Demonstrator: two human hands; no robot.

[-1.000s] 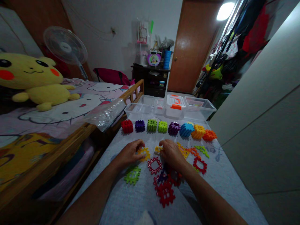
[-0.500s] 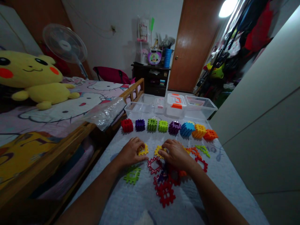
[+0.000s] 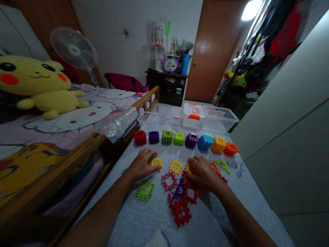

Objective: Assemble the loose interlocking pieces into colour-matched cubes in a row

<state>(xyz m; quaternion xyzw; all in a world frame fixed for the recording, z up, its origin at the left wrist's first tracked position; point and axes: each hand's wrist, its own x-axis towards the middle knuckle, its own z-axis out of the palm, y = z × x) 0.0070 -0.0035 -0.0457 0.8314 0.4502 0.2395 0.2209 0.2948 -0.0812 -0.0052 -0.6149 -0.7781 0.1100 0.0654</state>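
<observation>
My left hand has its thumb and fingers closed around the edges of a yellow interlocking tile on the cloth. Fingers of my right hand grip another yellow tile, partly hidden beneath them. Between the hands lies a yellow square tile, touched by neither. Just below it are a red frame-shaped tile and a purple triangular piece. Red tiles overlap in a pile nearer me. A green tile lies below my left hand.
Stacks of tiles sorted by colour, from a red stack to an orange stack, line the table's far part. Clear plastic boxes stand behind them. A wooden bed rail borders the left side; a white cabinet the right.
My right hand has left the middle yellow tile and moved right to another yellow tile. My left hand stays at its tile, its fingers slightly shifted. The view has moved slightly.
</observation>
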